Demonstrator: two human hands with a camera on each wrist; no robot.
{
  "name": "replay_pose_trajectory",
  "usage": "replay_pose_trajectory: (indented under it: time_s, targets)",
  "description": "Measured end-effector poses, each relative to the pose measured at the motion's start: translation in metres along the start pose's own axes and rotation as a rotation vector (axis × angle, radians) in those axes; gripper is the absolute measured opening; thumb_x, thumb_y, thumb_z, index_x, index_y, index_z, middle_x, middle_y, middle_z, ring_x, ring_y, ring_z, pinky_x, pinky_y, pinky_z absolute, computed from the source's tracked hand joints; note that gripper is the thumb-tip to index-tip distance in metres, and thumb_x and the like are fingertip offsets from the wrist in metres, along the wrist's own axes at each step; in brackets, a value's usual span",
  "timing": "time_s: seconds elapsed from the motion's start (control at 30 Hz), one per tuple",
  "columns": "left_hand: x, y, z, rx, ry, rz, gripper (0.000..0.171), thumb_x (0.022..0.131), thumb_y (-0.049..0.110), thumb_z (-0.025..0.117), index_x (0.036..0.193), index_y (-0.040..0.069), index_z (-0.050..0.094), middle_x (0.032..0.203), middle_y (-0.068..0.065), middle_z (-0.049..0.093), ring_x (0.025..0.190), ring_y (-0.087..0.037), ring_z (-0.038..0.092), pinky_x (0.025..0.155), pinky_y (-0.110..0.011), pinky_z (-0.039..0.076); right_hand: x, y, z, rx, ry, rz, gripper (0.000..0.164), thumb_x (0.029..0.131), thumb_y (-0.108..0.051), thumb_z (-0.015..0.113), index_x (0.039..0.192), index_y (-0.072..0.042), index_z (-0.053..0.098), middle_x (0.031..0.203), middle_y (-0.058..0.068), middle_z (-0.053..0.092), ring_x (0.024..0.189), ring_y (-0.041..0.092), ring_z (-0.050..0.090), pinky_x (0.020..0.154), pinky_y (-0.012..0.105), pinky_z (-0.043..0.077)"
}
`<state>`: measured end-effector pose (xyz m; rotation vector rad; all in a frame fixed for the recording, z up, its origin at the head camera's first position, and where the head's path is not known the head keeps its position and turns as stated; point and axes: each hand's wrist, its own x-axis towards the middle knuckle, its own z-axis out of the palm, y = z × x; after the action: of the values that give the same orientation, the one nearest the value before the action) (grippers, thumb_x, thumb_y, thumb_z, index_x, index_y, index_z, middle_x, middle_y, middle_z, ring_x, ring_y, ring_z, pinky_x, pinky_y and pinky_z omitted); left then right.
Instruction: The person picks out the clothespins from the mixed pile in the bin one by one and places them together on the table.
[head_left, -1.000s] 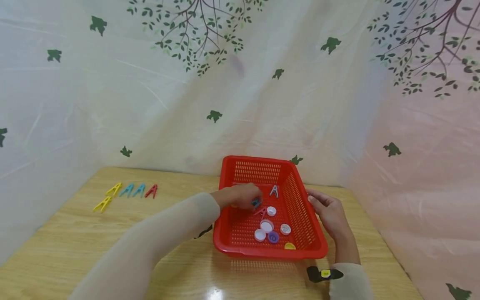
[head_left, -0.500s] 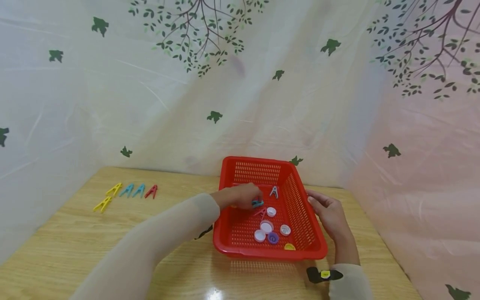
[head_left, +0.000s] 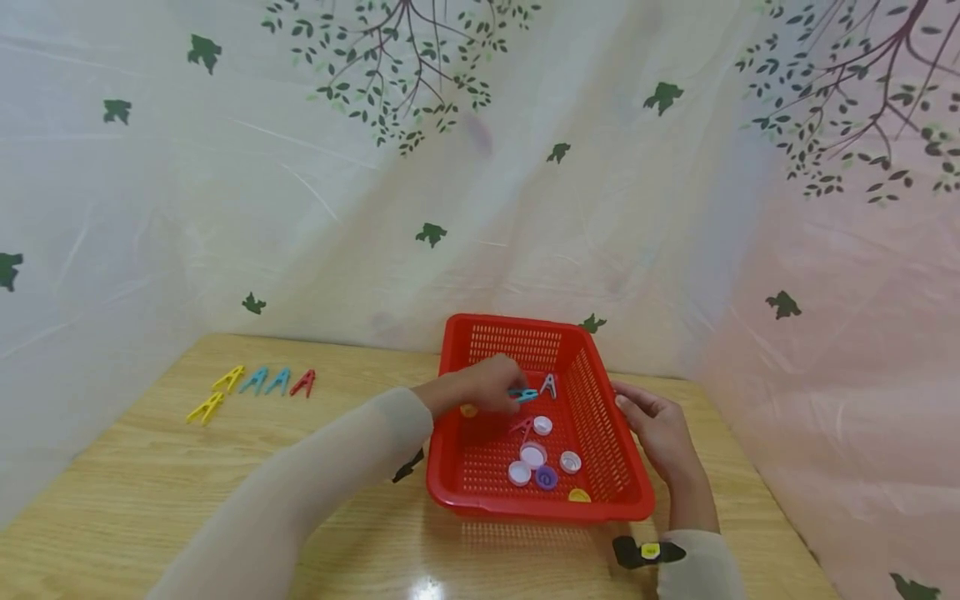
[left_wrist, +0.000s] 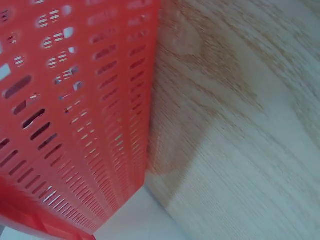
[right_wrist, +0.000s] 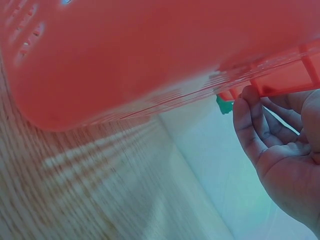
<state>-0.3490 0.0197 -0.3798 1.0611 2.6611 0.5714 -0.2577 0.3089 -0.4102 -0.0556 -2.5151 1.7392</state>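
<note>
Inside a red plastic basket (head_left: pixel 540 507), my left hand (head_left: pixel 493 383) pinches a blue clothespin (head_left: pixel 528 395) above the basket floor. Just right of it lies a grey clothespin (head_left: pixel 549 385), and a pink clothespin (head_left: pixel 523 427) lies nearer to me. White bottle caps (head_left: pixel 533 455), a purple cap (head_left: pixel 546 477) and a yellow cap (head_left: pixel 579 495) are spread over the floor. My right hand (head_left: pixel 660 429) grips the basket's right rim; in the right wrist view its fingertips (right_wrist: pixel 250 93) curl under that rim. The left wrist view has only the basket's outer wall (left_wrist: pixel 75 110) and tabletop; the hand is hidden there.
On the left of the wooden table (head_left: pixel 337 517) lie yellow clothespins (head_left: pixel 206 408), blue clothespins (head_left: pixel 278 381) and a red clothespin (head_left: pixel 303 382). A light sheet (head_left: pixel 337 250) printed with leaves hangs behind the table and along its sides.
My left hand has lifted slightly and shifted away from me, bringing the blue clothespin up and right towards the grey one. A yellowish cap by the wrist shows more. The right hand keeps its hold.
</note>
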Motion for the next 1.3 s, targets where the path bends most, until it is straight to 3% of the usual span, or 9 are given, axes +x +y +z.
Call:
replay_pose_trajectory:
  time_s: [0.2,0.4,0.63,0.73,0.97,1.3]
  targets:
    - [-0.003,-0.001,-0.007,-0.073,0.086,0.031,0.026,0.088,0.024,0.082,0.110,0.011,0.077,0.087,0.008,0.070,0.073,-0.009,0.064,0.069,-0.020,0.055,-0.001,0.000,0.000,-0.018,0.007,0.003,0.051,0.104,-0.040,0.059,0.146,-0.012,0.058,0.141,0.015,0.061,0.118,0.023,0.066,0.094,0.035,0.056]
    - [-0.016,0.000,-0.017,-0.137,0.159,0.046,0.025,0.085,0.024,0.083,0.105,0.010,0.078,0.083,0.008,0.070,0.071,-0.012,0.063,0.066,-0.022,0.056,0.000,0.000,0.001,-0.014,0.012,-0.003,0.051,0.104,-0.040,0.059,0.146,-0.012,0.058,0.141,0.015,0.062,0.115,0.020,0.067,0.092,0.032,0.057]
    - [-0.034,-0.004,-0.028,-0.048,0.261,0.057,0.024,0.083,0.023,0.078,0.104,0.011,0.076,0.085,0.007,0.067,0.080,-0.013,0.060,0.069,-0.024,0.054,0.001,0.002,0.001,-0.010,0.013,0.009,0.052,0.103,-0.041,0.059,0.146,-0.013,0.058,0.141,0.014,0.062,0.116,0.020,0.067,0.091,0.031,0.057]
    - [-0.043,-0.009,-0.032,0.000,0.296,0.060,0.022,0.083,0.022,0.076,0.102,0.010,0.077,0.084,0.006,0.066,0.083,-0.015,0.057,0.071,-0.025,0.052,0.000,0.001,0.002,-0.010,0.012,0.016,0.052,0.103,-0.042,0.059,0.147,-0.013,0.057,0.141,0.014,0.061,0.118,0.021,0.066,0.094,0.034,0.056]
    - [-0.067,-0.024,-0.040,0.003,0.398,0.060,0.015,0.084,0.018,0.072,0.095,0.009,0.075,0.080,0.003,0.063,0.075,-0.016,0.054,0.064,-0.027,0.049,-0.002,-0.001,0.003,-0.008,0.011,0.025,0.053,0.103,-0.043,0.059,0.148,-0.016,0.057,0.143,0.012,0.061,0.122,0.024,0.064,0.096,0.036,0.055]
    - [-0.102,-0.054,-0.042,-0.041,0.510,-0.036,0.024,0.083,0.019,0.072,0.103,0.006,0.076,0.090,-0.001,0.066,0.077,-0.018,0.057,0.067,-0.029,0.053,-0.002,0.000,0.003,-0.018,0.012,0.013,0.054,0.103,-0.043,0.059,0.147,-0.013,0.057,0.141,0.014,0.061,0.119,0.023,0.065,0.092,0.032,0.057]
